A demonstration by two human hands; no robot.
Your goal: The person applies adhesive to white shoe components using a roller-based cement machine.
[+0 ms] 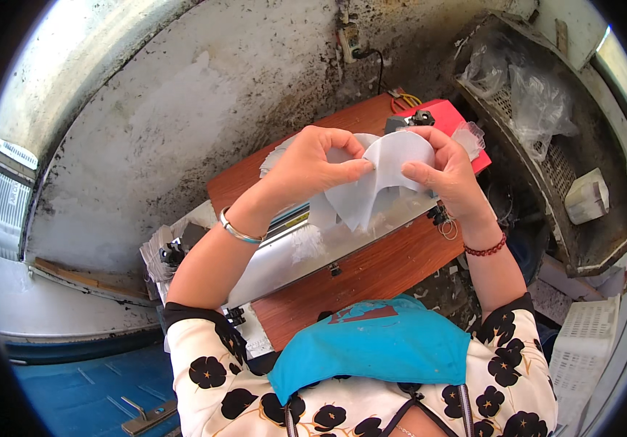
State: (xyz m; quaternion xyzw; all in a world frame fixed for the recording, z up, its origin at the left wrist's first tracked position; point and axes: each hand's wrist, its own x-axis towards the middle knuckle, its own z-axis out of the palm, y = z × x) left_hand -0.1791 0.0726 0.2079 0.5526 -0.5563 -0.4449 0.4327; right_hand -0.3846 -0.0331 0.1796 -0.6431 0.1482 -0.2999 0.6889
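A thin white sheet (395, 164), curved over at the top and hanging to a point below, is held up between my two hands. I cannot tell whether it is cloth or paper. Thumb and fingertips of my left hand (310, 166) pinch its left edge. My right hand (450, 171) grips the right side, with the thumb in front and the fingers behind. Beneath the sheet lies a long silver metal machine bed (284, 271), partly covered by it. More white pieces (275, 160) lie behind my left hand.
Brown wood-look boards (357, 280) flank the metal bed. A red box (441, 113) sits at its far right end, near a wall socket (347, 42). On the right, a grimy tray (582, 237) holds clear plastic bags (542, 102). A stack of white pieces (157, 255) stands at left.
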